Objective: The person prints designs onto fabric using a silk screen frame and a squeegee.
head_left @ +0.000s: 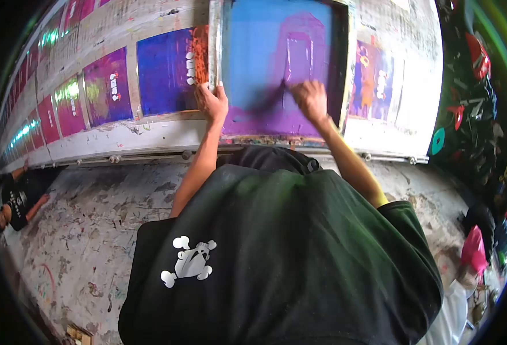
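Note:
A screen printing frame (214, 43) lies on the long table in front of me. Its blue mesh (247, 46) carries purple ink (276, 122) along the near part and up the right-hand side. My left hand (212, 102) is closed on the frame's left edge, thumb pointing away from me. Over the right part of the mesh, my right hand (309, 99) is curled into a fist. A small dark tip shows beside its fingers, but I cannot make out what it holds.
Printed purple and blue panels (107, 86) run along the table to the left, with another panel (374, 80) at right. A metal rail (161, 156) edges the table's near side. Another person (18, 201) is at far left. Clutter, including a pink bag (474, 250), lies at right.

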`<state>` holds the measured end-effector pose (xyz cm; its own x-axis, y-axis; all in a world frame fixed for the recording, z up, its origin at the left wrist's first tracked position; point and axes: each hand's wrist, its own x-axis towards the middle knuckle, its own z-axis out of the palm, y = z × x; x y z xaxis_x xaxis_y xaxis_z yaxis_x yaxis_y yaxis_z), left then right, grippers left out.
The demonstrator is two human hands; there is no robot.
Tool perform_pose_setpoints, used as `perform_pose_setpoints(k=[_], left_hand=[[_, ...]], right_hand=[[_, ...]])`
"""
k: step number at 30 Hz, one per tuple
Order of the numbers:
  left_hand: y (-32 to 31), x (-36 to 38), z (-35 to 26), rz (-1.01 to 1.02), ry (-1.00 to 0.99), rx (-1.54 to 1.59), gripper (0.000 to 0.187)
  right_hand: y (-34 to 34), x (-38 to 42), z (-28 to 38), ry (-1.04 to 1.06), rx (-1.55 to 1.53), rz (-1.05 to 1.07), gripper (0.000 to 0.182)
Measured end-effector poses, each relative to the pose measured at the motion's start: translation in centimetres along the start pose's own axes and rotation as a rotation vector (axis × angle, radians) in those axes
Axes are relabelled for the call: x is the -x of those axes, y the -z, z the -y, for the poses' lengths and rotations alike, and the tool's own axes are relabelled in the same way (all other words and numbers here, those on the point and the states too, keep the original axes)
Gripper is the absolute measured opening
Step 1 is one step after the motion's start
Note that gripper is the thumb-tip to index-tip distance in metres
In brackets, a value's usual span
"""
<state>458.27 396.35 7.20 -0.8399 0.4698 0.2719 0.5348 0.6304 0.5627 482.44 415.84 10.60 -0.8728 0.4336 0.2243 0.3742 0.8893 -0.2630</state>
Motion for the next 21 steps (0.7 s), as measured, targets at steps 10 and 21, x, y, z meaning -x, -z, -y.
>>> perform_pose_setpoints(k=[10, 21], left_hand=[[1.2, -1.2, -0.8, 0.034, 0.112, 0.011, 0.057], [0.2, -0.9, -2.2, 0.082, 0.278, 0.015, 0.048]], right_hand=[[1.1, -3.1, -1.0, -0.183, -0.058, 0.218, 0.011], [4.2, 8.4, -3.8, -0.787, -0.379, -0.205, 0.021]])
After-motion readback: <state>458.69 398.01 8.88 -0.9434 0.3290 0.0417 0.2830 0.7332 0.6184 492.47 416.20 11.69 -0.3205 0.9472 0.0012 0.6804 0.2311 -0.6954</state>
